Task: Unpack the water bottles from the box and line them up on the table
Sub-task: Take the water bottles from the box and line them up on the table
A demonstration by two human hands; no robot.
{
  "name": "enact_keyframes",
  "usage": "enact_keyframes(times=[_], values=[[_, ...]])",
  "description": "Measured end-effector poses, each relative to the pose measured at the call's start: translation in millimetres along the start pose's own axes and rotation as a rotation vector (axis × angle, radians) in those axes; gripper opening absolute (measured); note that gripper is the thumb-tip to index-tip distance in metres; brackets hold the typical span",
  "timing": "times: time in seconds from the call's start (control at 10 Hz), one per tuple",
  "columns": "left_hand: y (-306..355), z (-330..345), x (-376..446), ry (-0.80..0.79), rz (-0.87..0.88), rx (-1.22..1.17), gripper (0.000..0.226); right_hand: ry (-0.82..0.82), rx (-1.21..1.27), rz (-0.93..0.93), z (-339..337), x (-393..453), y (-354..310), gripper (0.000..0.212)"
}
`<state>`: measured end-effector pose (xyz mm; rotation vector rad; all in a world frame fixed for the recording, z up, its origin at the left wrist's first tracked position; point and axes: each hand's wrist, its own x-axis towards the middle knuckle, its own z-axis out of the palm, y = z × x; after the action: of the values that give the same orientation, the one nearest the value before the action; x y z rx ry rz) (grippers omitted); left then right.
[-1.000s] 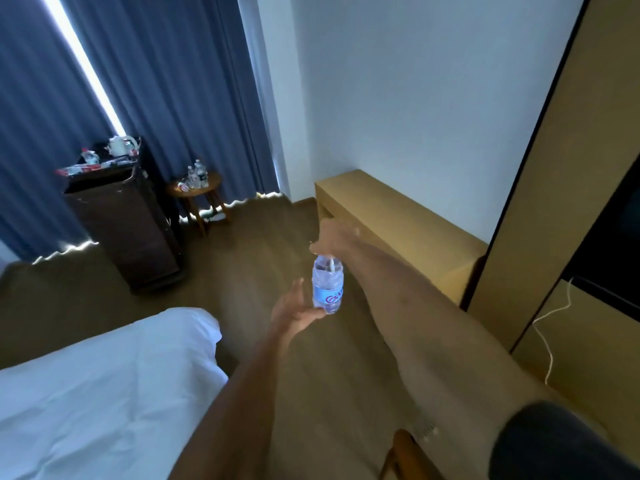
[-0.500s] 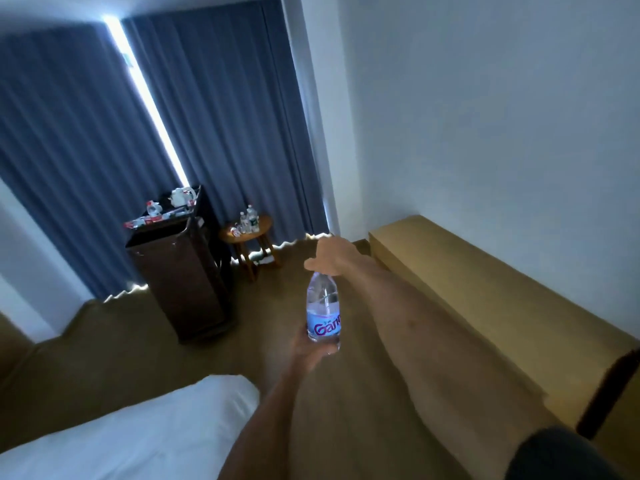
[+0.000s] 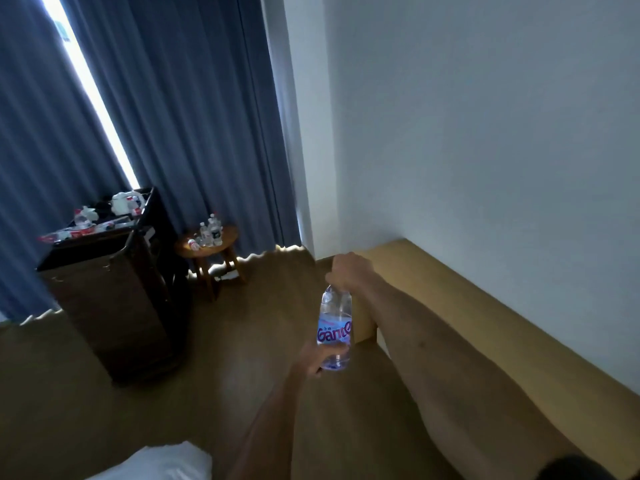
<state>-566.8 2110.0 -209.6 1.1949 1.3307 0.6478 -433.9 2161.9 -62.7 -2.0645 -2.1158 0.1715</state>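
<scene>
A clear water bottle (image 3: pixel 335 327) with a blue and pink label hangs upright in the air in front of me. My right hand (image 3: pixel 348 270) grips its top from above, hiding the cap. My left hand (image 3: pixel 317 356) holds the bottle's lower part from below and behind, fingers curled round it. Far off by the curtain, a small round wooden table (image 3: pixel 221 244) carries several small bottles (image 3: pixel 211 233). No box is in view.
A dark wooden cabinet (image 3: pixel 114 299) with a kettle and clutter on top stands at the left by the blue curtains (image 3: pixel 194 116). A long low wooden bench (image 3: pixel 485 317) runs along the white wall at right. A white bed corner (image 3: pixel 159 462) shows at the bottom.
My left hand came up and closed on the bottle's lower part. The view has tilted up and toward the curtain and the round table.
</scene>
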Motion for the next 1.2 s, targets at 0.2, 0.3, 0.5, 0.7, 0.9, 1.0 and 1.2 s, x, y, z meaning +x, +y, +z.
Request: enact_keyframes(times=[0.2,0.3,0.5,0.7,0.9,1.0,1.2], values=[[57,-13,145,-0.134,0.08,-0.033,0.024,0.04,-0.07,0.145,1,141,35,0.038],[89,-20,193,-0.278,0.12,-0.055,0.023,0.048,-0.061,0.238,-3,201,60,0.035],[136,-4,303,-0.223,0.058,-0.001,0.046,0.046,-0.025,0.364,-13,298,127,0.032],[189,30,434,-0.305,0.019,0.011,0.056,0.03,0.048,0.424,-10,411,202,0.015],[245,64,557,-0.15,0.013,0.027,0.048,0.004,0.157,0.446,-18,527,273,0.031],[272,80,604,-0.153,0.031,0.079,0.052,-0.005,0.176,0.441,-26,573,297,0.035],[307,109,688,-0.195,0.075,0.207,0.058,0.012,0.201,0.429,-24,652,337,0.033]])
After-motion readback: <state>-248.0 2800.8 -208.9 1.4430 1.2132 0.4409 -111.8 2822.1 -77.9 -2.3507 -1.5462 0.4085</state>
